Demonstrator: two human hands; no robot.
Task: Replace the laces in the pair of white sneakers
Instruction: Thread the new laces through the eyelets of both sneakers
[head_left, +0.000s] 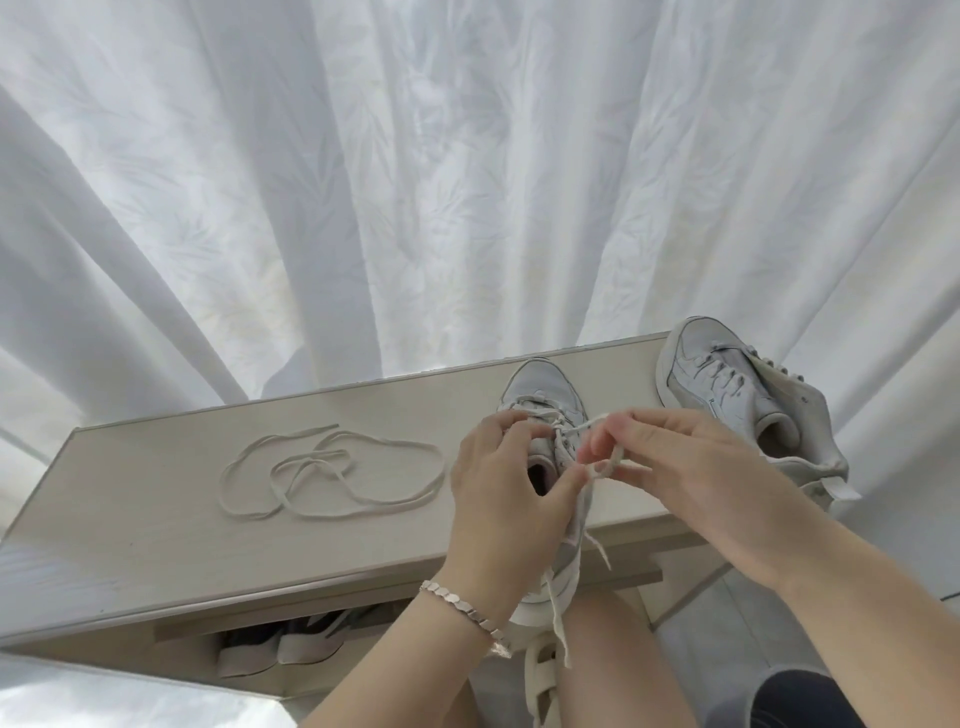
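The near sneaker (540, 389) sits toe-away at the front edge of the pale surface (156, 499), with the left hand (498, 483) curled around its laced top and the thumb reaching to the lace (619, 456). The right hand (696, 483), at three o'clock from the left, pinches a loop of that lace in its bent fingers (639, 423). The second sneaker (722, 384) lies at one o'clock from the hands, and a loose lace (311, 460) is coiled at nine o'clock.
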